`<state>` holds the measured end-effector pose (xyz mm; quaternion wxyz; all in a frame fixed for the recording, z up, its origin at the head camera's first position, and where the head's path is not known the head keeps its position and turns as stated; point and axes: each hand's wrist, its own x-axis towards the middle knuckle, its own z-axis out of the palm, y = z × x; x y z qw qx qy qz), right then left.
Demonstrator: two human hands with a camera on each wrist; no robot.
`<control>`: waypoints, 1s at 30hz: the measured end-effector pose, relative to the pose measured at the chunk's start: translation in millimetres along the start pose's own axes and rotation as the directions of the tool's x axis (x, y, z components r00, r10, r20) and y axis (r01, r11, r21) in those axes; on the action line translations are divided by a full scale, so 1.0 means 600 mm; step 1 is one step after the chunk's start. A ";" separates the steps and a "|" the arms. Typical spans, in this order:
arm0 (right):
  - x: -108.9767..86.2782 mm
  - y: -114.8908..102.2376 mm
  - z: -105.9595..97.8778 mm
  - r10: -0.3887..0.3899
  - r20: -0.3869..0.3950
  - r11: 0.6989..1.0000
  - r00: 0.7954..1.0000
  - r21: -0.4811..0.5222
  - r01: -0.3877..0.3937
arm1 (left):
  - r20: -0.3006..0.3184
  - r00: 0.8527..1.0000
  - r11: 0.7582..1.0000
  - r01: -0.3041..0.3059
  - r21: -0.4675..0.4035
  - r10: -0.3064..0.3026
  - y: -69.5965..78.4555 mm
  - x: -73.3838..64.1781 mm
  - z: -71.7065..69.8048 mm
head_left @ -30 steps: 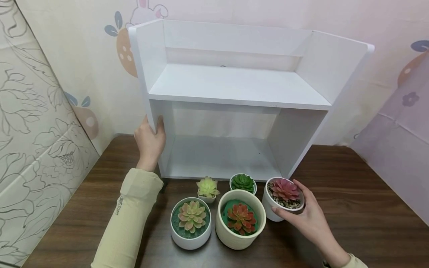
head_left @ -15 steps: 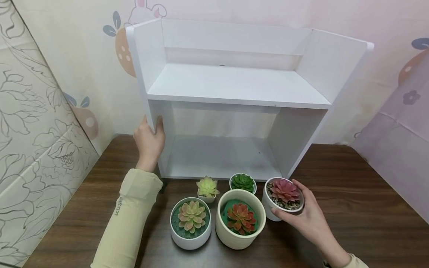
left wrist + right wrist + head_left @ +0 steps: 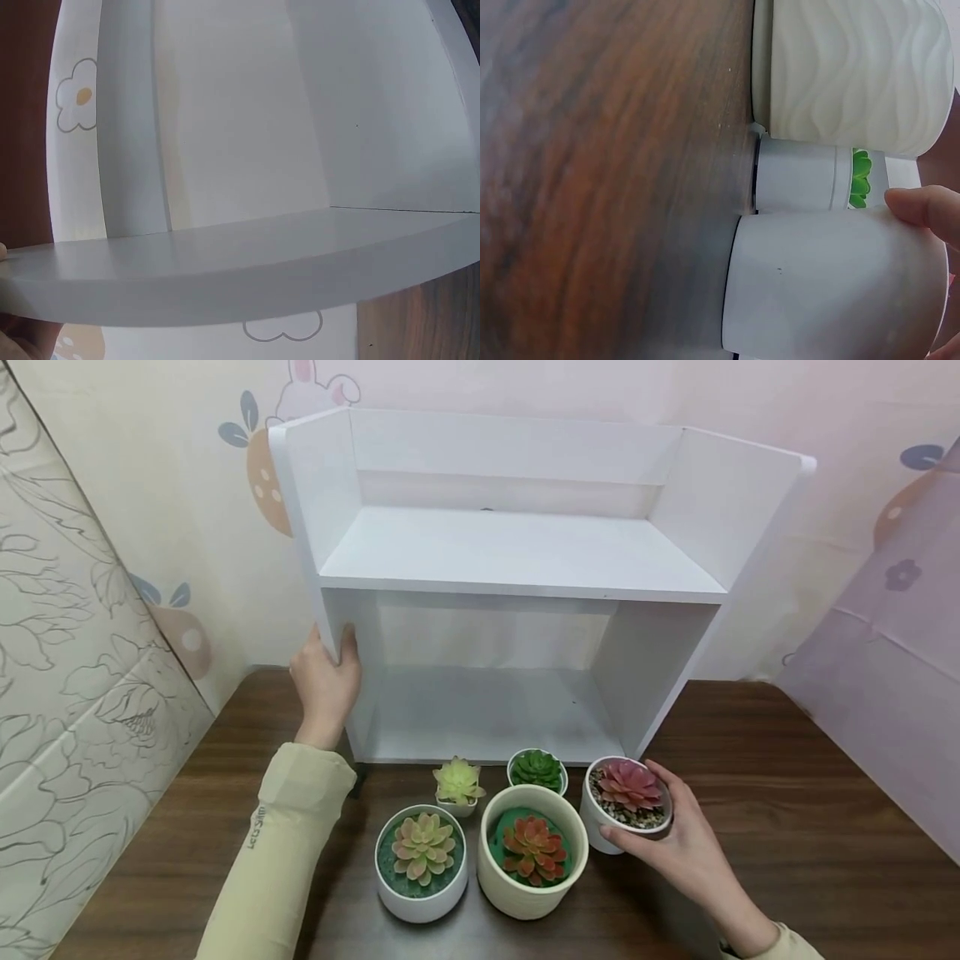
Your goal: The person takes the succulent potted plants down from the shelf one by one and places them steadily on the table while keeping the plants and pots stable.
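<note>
A white two-tier shelf [image 3: 480,585] stands on the dark wooden table. My left hand [image 3: 327,685] grips the front edge of its left side panel, thumb inside and fingers behind the panel. In the left wrist view the panel edge [image 3: 240,289] crosses the lower part, with a bit of the hand at the left border. My right hand [image 3: 686,843] holds a white pot [image 3: 596,827] with a pink succulent [image 3: 630,785] and pebbles, its thumb on the near side. In the right wrist view this pot [image 3: 832,285] sits at the tabletop, the thumb [image 3: 922,206] at its rim.
Left of the held pot, a cream pot [image 3: 525,902] bears a red succulent and a white pot [image 3: 420,908] a peach one. Behind them, close to the shelf, stand small pots with a yellow-green succulent [image 3: 459,781] and a dark green succulent [image 3: 537,770]. A patterned wall covering [image 3: 847,610] hangs behind.
The whole scene shifts slightly left in the head view. Both hands keep their holds, and the pots stay in place relative to the shelf.
</note>
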<state>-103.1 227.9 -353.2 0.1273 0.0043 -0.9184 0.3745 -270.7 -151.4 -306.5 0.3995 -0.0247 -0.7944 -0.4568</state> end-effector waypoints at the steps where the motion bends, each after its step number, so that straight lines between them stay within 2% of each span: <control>1: 0.000 0.000 0.000 0.000 0.000 1.000 1.000 -0.001 0.000 | 0.002 1.000 1.000 -0.003 -0.002 0.003 -0.001 0.000 0.000; 7: 0.002 -0.004 -0.002 0.014 0.034 1.000 0.999 0.020 -0.015 | 0.013 1.000 1.000 0.019 -0.008 -0.019 -0.002 0.003 -0.001; 12: 0.008 -0.011 -0.001 0.011 0.065 0.999 0.998 0.043 -0.014 | 0.013 0.998 0.998 0.056 -0.025 -0.056 -0.006 0.002 -0.014; 17: 0.014 -0.023 -0.002 -0.023 0.025 0.998 0.999 0.054 0.022 | 0.041 0.996 0.995 0.083 -0.053 -0.081 -0.008 0.002 -0.029; 23: 0.021 -0.035 -0.004 -0.091 -0.016 0.994 0.996 0.056 0.092 | 0.056 0.990 0.989 0.132 -0.066 -0.129 0.008 -0.001 -0.039; 27: 0.027 -0.044 -0.008 -0.174 -0.012 0.985 0.985 0.000 0.174 | 0.019 0.993 0.989 0.119 -0.087 -0.117 0.027 -0.007 -0.051; 30: 0.032 -0.054 -0.010 -0.233 0.031 0.971 0.972 -0.038 0.235 | -0.035 0.998 0.994 0.046 -0.095 -0.050 0.045 -0.016 -0.066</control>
